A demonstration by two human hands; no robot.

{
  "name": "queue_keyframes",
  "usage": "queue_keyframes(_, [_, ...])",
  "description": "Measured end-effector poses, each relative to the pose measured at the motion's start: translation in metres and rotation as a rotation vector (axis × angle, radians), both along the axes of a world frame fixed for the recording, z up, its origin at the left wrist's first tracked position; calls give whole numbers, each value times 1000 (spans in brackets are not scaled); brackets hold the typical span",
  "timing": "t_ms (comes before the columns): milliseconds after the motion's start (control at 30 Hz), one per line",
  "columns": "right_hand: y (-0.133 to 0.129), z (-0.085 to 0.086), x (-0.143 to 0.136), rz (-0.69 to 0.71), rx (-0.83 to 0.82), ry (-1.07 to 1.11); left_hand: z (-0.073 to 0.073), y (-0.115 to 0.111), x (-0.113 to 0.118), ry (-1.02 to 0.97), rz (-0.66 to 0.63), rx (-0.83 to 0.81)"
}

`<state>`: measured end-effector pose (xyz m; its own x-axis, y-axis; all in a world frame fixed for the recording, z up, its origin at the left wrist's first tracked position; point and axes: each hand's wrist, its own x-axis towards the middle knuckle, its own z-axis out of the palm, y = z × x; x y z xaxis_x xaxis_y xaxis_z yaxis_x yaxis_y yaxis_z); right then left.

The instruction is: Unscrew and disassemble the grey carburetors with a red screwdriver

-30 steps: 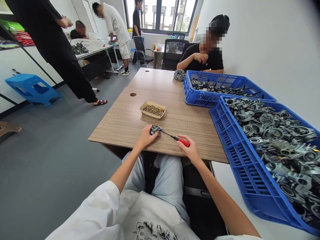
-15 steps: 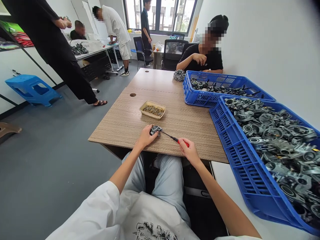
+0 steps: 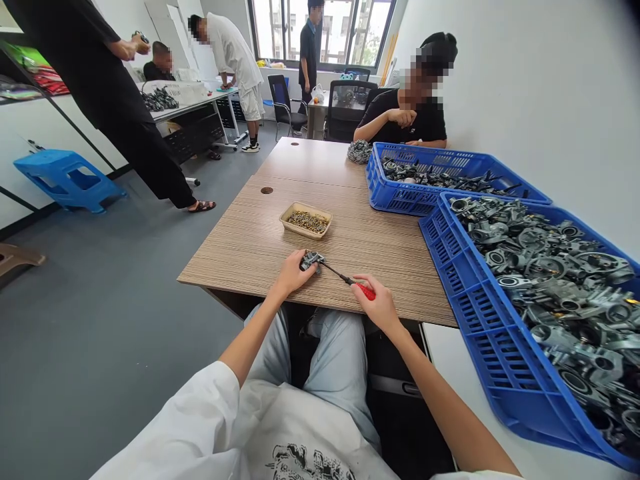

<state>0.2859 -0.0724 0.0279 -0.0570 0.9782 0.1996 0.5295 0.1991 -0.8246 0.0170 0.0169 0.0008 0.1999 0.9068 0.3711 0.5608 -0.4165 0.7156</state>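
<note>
Metal part [image 3: 313, 261]: partly covered by the left hand [image 3: 293, 272]; fine shape too small to tell.
Screwdriver [image 3: 367, 292]: partly wrapped by the right hand [image 3: 380, 303]; contact at its tip too tiny to read.
Tray [image 3: 300, 231]: on the table [image 3: 240, 247], pieces [image 3: 309, 221] too small to tell apart.
Near crate [image 3: 500, 399]: right of the table, cut off by the picture's edge.
Far crate [image 3: 376, 181]: partly hidden by the near crate.
Standing person in black [image 3: 113, 107]: left of the table, head cut off; held object [image 3: 141, 37] too small to tell.

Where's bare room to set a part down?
Bare table lies from its left edge to the tan tray, and from tray to nearer blue crate. Crowded at the front: left hand with metal part, right hand with red screwdriver.
</note>
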Motion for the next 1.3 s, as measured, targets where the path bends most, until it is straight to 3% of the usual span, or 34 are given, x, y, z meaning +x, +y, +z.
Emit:
queue_keyframes(100, [0, 6, -7, -9, -341, 331, -1, 0, 0, 3, 0, -1])
queue_keyframes(167, [0, 10, -11, -3, -482, 503, 0, 0, 1, 1, 2, -10])
queue_keyframes(400, [-1, 16, -10, 68, -677, 692, 2, -1, 1, 16, 18, -22])
queue_keyframes(500, [0, 14, -10, 54, -604, 600, 2, -1, 1, 10, 15, -21])
queue_keyframes(667, [-4, 14, -7, 35, -104, 19, 2, -1, 1, 10, 20, -26])
queue_keyframes(800, [-9, 18, -5, 77, 48, -290, 5, -2, 1, -3, 18, -32])
queue_keyframes(933, [-7, 18, -8, 45, -22, -129, 6, -3, 2, -1, 26, -25])
queue_keyframes(1100, [0, 18, -8, 68, -543, 484, 4, -2, 2, 5, 12, -11])
queue_keyframes(1167, [1, 19, -7, 109, -689, 622, 3, -2, 1, 8, 4, -10])
queue_keyframes(1233, [1, 20, -8, 106, -694, 610, 3, -2, 1, 9, 5, -11])
queue_keyframes(1300, [-1, 21, -9, 47, -548, 446, 3, -2, 2, 14, 14, -10])
